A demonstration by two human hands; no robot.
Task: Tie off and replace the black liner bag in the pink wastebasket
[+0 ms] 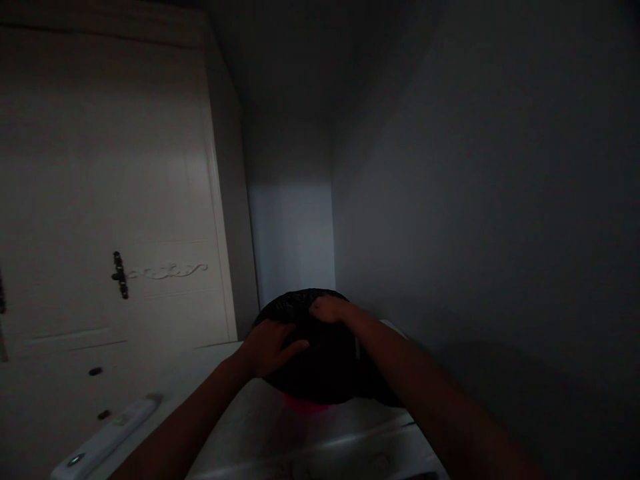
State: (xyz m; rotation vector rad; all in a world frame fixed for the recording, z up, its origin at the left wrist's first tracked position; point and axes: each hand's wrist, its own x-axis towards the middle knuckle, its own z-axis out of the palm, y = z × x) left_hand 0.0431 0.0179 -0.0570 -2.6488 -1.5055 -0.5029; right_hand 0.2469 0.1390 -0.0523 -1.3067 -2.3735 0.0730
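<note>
A black plastic bag (pixel 320 357), dark and bulging, sits in the middle of the view. A pink thing (pixel 306 404) shows below its lower edge; the rest of that is hidden. My left hand (pixel 273 345) lies against the bag's left side, its thumb stretched away from the fingers. The fingertips are lost in the dark. On the bag's upper part, my right hand (pixel 329 309) is closed with its fingers bent into the black plastic. Dim light hides the bag's folds and whatever is inside it.
The bag and pink thing rest on a pale, shiny surface (pixel 240 427). A white long object (pixel 113 437) with a round button lies at the lower left. Beyond stands a white cabinet (pixel 170 220) with dark handles. A grey wall (pixel 475 200) rises at the right.
</note>
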